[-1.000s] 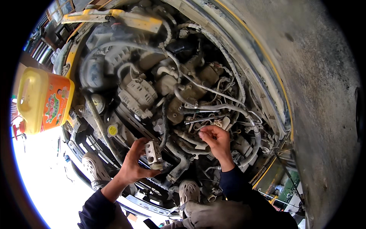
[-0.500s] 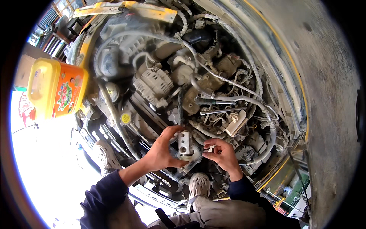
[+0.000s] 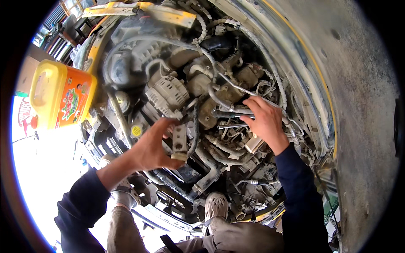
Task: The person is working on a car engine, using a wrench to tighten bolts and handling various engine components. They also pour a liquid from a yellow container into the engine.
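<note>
My left hand (image 3: 154, 145) grips a small silver metal block with round holes (image 3: 179, 141), which looks like an expansion valve. The thumb is at its lower end, and the fingers are around its upper side. It is held upright above the engine bay. My right hand (image 3: 265, 120) reaches over two metal hand tools lying on the engine. Its thumb and forefinger are apart, on either side of the upper ratchet-like tool (image 3: 230, 114). Just below lies the second, a thin chrome bar (image 3: 232, 126). Under the right wrist, a pale box-shaped piece (image 3: 253, 144) is partly covered.
A yellow jug with an orange label (image 3: 63, 95) stands at the left edge of the engine bay. The alternator (image 3: 168, 96) and several hoses fill the middle. The raised hood (image 3: 363, 105) is at the right. My shoe (image 3: 216, 206) rests among the parts at the front.
My left hand has moved left and up with the metal block. My right hand has left its pinch beside the block and moved up and right to the tools, with its fingers spreading.
</note>
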Demonstrator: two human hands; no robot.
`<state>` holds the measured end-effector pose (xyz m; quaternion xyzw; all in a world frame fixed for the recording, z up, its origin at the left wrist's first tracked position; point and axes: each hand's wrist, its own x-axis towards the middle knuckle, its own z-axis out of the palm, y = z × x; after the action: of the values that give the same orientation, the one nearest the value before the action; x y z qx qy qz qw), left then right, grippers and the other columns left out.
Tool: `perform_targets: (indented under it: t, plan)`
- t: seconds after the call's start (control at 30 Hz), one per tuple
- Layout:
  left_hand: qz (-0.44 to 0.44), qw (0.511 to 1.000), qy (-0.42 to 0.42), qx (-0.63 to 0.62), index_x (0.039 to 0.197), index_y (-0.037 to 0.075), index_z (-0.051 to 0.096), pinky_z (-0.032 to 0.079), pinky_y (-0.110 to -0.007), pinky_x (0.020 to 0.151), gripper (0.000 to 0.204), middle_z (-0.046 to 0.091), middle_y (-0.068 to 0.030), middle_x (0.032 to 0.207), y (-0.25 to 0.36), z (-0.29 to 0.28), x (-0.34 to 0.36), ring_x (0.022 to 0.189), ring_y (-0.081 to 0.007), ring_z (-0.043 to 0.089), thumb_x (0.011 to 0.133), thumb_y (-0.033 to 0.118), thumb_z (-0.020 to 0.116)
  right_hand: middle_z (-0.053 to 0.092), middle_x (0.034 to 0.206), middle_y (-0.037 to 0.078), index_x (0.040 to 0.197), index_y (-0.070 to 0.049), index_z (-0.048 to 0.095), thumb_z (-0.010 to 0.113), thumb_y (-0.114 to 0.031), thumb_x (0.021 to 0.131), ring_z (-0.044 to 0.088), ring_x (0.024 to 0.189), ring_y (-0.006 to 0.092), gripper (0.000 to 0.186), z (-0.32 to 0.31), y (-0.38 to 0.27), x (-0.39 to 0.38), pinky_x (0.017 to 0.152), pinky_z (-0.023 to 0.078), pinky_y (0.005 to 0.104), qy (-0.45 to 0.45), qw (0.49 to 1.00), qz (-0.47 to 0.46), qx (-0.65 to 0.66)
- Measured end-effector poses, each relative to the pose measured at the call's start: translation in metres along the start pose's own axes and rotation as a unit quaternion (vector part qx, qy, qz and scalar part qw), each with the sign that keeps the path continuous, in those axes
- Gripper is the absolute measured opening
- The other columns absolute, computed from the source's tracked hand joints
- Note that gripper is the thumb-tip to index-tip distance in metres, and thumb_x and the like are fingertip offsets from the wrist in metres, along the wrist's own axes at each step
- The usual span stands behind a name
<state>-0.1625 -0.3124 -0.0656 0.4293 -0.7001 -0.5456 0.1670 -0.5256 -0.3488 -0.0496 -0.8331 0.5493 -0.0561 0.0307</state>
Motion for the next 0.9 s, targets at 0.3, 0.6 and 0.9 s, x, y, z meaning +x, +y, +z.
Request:
perform_targets:
  t: [0.3,0.6,0.9]
  plan:
    - [-0.111,0.983,-0.023,-0.147,0.146,-0.004,0.042,0.040,-0.052,0.115,0.101,0.056,-0.0277,0.137,0.026,-0.081,0.096,0.129,-0.0393,0.054,0.063,0.031,0.087,0.067,0.099,0.007,0.108,-0.004,0.071,0.089,-0.033,0.071,0.070,0.091,0.0290,0.051,-0.003,0.002,0.043,0.078,0.054,0.0433,-0.145,0.986,0.010,-0.077]
    - [0.064,0.908,-0.016,-0.414,0.155,-0.006,0.022,0.026,-0.048,0.124,0.123,0.044,-0.0240,0.147,-0.025,-0.043,0.133,0.140,-0.0352,0.043,0.056,0.016,0.090,0.054,0.143,0.026,0.153,0.002,0.035,0.095,-0.050,0.054,0.058,0.125,0.0430,0.126,0.003,-0.001,0.090,0.103,0.048,0.0471,-0.214,0.975,0.055,-0.029]
    - [0.088,0.972,0.128,-0.175,0.149,0.002,0.039,0.040,-0.039,0.110,0.103,0.053,-0.0127,0.139,-0.051,-0.027,0.076,0.132,-0.0240,0.050,0.060,0.008,0.090,0.053,0.146,0.024,0.153,0.002,0.032,0.097,-0.041,0.053,0.057,0.128,0.0419,0.127,0.030,-0.010,0.103,0.105,0.047,0.0454,-0.247,0.965,0.085,0.039]
